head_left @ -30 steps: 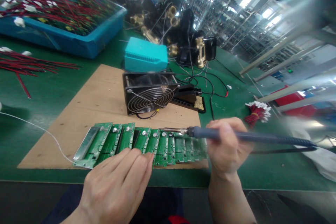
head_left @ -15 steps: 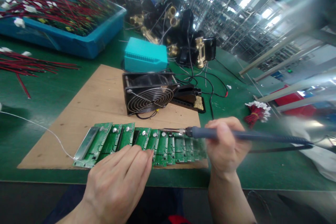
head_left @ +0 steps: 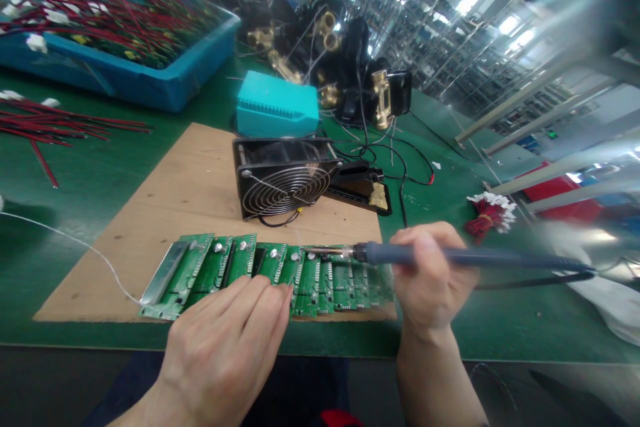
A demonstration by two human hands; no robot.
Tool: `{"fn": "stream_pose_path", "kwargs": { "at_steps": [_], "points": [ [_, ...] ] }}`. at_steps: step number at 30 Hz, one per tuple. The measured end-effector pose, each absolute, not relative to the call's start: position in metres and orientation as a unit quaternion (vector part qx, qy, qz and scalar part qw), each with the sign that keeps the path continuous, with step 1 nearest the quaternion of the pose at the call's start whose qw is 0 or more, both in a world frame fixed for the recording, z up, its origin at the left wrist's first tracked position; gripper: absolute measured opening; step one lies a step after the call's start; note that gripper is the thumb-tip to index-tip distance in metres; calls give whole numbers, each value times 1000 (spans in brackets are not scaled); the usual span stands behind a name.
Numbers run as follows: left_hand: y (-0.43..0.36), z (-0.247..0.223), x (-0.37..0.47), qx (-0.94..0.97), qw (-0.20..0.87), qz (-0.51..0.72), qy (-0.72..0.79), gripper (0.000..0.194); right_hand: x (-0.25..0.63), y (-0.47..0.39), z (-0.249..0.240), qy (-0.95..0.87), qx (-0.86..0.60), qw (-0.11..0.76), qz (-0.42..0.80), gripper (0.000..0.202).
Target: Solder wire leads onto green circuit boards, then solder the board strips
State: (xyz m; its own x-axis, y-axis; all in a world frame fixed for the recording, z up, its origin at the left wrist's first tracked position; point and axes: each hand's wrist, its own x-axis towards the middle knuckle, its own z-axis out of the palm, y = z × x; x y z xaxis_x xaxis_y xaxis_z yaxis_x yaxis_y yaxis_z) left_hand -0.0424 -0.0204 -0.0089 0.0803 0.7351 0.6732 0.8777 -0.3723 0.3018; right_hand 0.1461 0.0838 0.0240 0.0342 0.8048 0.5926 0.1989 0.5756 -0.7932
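Several green circuit boards [head_left: 195, 271] lie overlapped in a row along the front of a brown cardboard sheet [head_left: 165, 193]. My right hand [head_left: 431, 273] is closed round the blue handle of a soldering iron [head_left: 390, 253], whose metal tip points left over the upper edge of the middle boards. Over the front of the boards is my left hand [head_left: 235, 340], its fingers pressed together; whatever they pinch is too small to make out. A thin white solder wire [head_left: 103, 250] runs from the left edge to the boards and passes out of sight near this hand.
Behind the boards stand a black fan [head_left: 287, 183], a teal box [head_left: 277, 105] and an iron stand with a sponge [head_left: 379, 197]. A blue bin [head_left: 173, 83] of red wires is back left; brass fittings [head_left: 383, 100] lie behind. A wire bundle [head_left: 487, 217] is at right.
A faint wisp of smoke now shows above the iron's tip. The tip has shifted very slightly left; both hands are almost where they were.
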Motion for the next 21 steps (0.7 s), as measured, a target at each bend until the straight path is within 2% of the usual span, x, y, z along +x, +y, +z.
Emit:
{"fn": "stream_pose_path", "kwargs": {
  "at_steps": [5,13,21],
  "points": [
    [-21,-8,-42,-732,91,-390,-550,25,147,84,23,-646,-388,607,254,19],
    [-26,-6,-44,-727,102,-394,-553,24,144,87,24,-605,-379,655,249,19],
    [-24,-6,-42,-730,102,-390,-552,20,142,89,26,-629,-377,634,246,21]
  ]
}}
